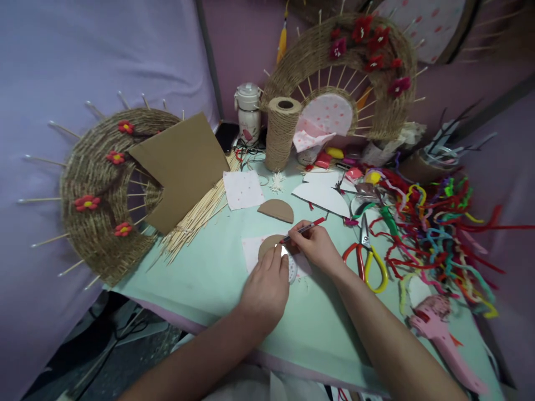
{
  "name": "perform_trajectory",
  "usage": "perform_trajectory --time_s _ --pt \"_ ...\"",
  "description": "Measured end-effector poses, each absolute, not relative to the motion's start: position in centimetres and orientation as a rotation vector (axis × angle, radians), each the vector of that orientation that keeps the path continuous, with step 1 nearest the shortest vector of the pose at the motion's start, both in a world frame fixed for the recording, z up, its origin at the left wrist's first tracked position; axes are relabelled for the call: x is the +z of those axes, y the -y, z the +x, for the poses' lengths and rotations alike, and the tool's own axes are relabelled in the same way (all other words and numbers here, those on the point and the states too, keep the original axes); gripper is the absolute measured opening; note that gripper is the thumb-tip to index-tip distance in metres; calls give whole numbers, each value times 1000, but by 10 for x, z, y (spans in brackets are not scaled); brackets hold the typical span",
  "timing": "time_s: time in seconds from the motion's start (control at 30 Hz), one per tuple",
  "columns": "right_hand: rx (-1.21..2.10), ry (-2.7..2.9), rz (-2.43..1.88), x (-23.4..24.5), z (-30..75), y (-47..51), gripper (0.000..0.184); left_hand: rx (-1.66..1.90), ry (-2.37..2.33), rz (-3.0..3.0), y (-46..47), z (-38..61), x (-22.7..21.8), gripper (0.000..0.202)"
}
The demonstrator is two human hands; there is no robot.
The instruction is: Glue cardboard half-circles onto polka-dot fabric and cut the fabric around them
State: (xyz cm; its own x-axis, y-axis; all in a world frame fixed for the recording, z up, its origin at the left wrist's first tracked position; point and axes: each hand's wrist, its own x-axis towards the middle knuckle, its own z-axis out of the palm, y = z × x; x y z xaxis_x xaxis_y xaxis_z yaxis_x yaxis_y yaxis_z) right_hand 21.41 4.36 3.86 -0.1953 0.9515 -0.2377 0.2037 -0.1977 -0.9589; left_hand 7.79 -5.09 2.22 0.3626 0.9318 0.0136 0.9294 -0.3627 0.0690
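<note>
My right hand (pixel 313 245) pinches a slim pen (pixel 308 226) with a red end, its tip down at the edge of a round brown cardboard piece (pixel 270 244). Flat on that cardboard lies my left hand (pixel 267 284), fingers stretched out and pressing down. Partly under its fingertips is a white rounded piece (pixel 293 270) with small printed marks; its full shape is hidden. Beneath these is a pink-spotted white sheet (pixel 249 253). Just beyond my hands rests a brown cardboard half-circle (pixel 276 210), with a square of spotted fabric or paper (pixel 243 190) behind it.
Scissors (pixel 365 253) with red and yellow handles lie right of my hand, near tangled pipe cleaners (pixel 443 223) and a pink glue gun (pixel 447 345). A twine spool (pixel 282 133) stands behind. Thin sticks (pixel 192 223) and a woven twine arch (pixel 92 184) are left.
</note>
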Motion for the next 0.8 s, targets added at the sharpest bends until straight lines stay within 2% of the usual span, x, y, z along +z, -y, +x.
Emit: perform_trajectory --time_s 0.43,0.8 --pt "1380 1390 -1451 40 227 -33 12 7 -1649 2537 47 74 26 49" --pt "1250 1408 -1536 38 242 -17 16 33 -1649 2515 46 73 29 48"
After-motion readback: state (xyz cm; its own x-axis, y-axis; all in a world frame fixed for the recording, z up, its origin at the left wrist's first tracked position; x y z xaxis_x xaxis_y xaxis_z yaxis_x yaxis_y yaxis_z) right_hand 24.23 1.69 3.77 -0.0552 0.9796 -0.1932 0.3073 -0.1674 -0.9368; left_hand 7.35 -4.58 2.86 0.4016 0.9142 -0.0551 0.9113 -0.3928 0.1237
